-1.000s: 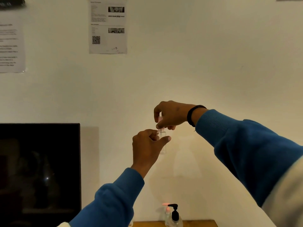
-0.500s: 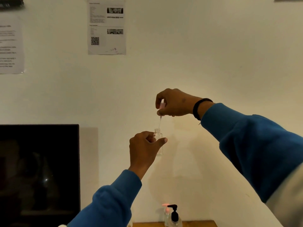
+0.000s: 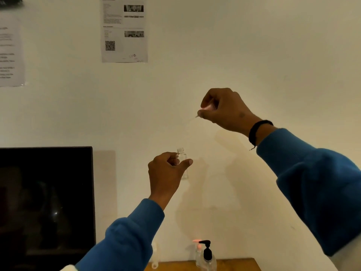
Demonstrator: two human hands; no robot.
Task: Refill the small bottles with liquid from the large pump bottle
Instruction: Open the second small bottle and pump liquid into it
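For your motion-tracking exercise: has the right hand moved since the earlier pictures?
Yes. The right hand, pinching the pink cap, rose up and rightward away from the small bottle, nearer the wall notice.

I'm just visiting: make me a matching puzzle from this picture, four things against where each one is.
Things:
1. small clear bottle
2. pink sprayer cap
3. black-topped pump bottle
4. dark screen

Places:
A. on the wooden surface at the bottom
B. in the left hand
C. against the wall at the left
D. in the right hand, raised

Pairs: 1-B, 2-D, 3-A, 4-C
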